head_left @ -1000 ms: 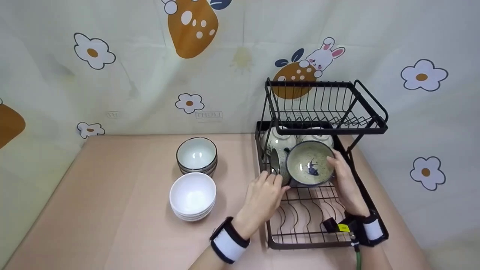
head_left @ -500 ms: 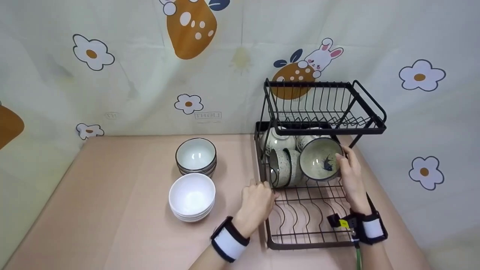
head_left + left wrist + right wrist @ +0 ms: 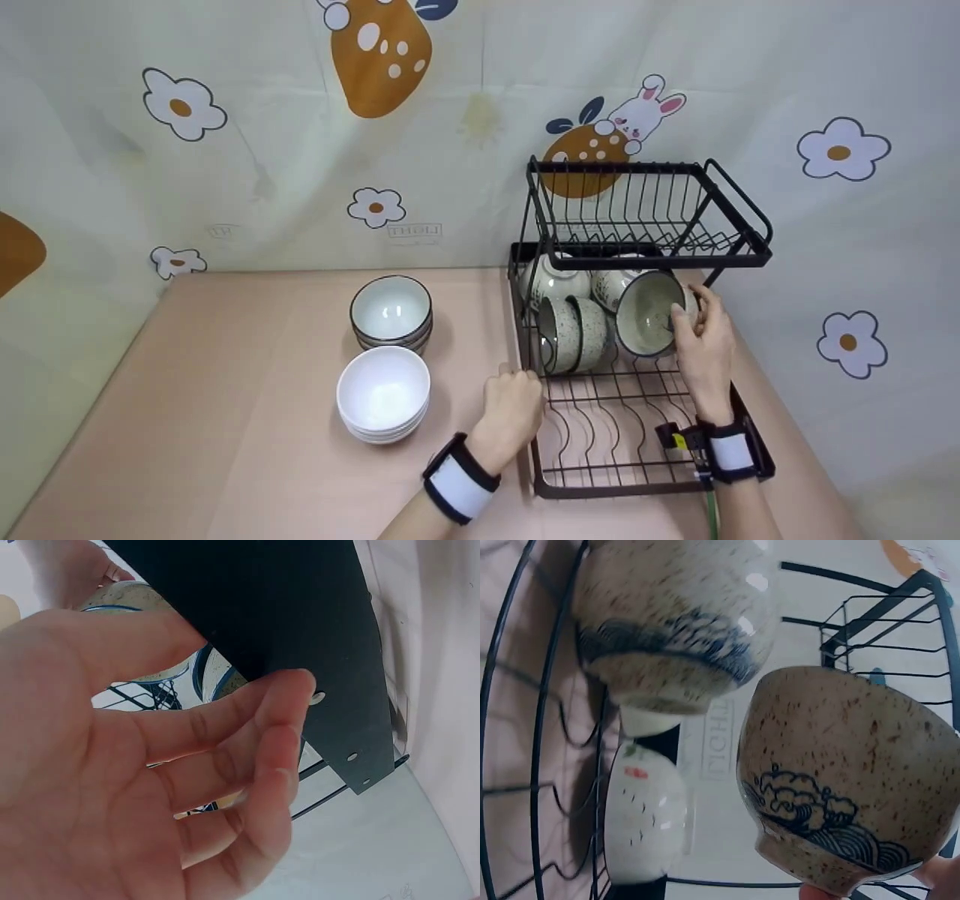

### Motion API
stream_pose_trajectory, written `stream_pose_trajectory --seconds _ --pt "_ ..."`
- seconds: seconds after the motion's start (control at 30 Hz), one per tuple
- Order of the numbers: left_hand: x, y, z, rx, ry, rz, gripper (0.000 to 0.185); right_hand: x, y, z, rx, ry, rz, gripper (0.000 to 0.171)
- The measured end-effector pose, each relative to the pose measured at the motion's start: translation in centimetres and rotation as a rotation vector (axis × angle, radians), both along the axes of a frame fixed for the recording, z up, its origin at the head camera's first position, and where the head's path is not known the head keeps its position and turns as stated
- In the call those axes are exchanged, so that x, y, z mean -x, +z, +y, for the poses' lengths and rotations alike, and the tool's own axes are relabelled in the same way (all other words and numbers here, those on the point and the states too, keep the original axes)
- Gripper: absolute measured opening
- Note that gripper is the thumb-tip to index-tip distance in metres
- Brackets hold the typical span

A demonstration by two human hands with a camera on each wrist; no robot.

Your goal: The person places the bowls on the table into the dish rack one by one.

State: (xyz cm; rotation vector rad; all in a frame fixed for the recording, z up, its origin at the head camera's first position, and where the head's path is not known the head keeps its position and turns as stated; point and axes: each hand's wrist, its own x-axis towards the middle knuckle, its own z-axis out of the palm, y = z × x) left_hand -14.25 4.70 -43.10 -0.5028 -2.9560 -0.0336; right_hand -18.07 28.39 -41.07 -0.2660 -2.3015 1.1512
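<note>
My right hand grips a speckled bowl with a dark rim, thumb inside and fingers behind. The bowl is tilted, its inside turned toward me, over the right part of the lower tier. In the right wrist view, blue waves decorate the outside of this bowl. My left hand is at the left side of the black dish rack. In the left wrist view its thumb and curled fingers pinch the rack's dark side panel. Two speckled bowls stand on edge left of the held one.
White patterned bowls lie bottom up at the back of the lower tier. The rack's upper tier overhangs them. On the table to the left stand a stack of dark-rimmed bowls and a stack of white bowls.
The right hand has moved the held bowl rightward, away from the two standing bowls, and turned it more sideways. The left hand has drawn back from those bowls to the rack's left side.
</note>
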Motion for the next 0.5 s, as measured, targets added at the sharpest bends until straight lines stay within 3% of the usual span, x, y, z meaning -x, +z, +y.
stream_pose_trajectory --seconds 0.27,0.5 --pt "0.1 0.1 0.0 0.002 0.000 -0.034 0.021 0.5 -1.1 -0.4 -0.029 -0.056 0.021 0.052" --pt "0.0 0.3 0.0 -0.001 -0.003 -0.057 0.023 0.7 -1.8 -0.7 -0.069 -0.056 -0.026 0.055"
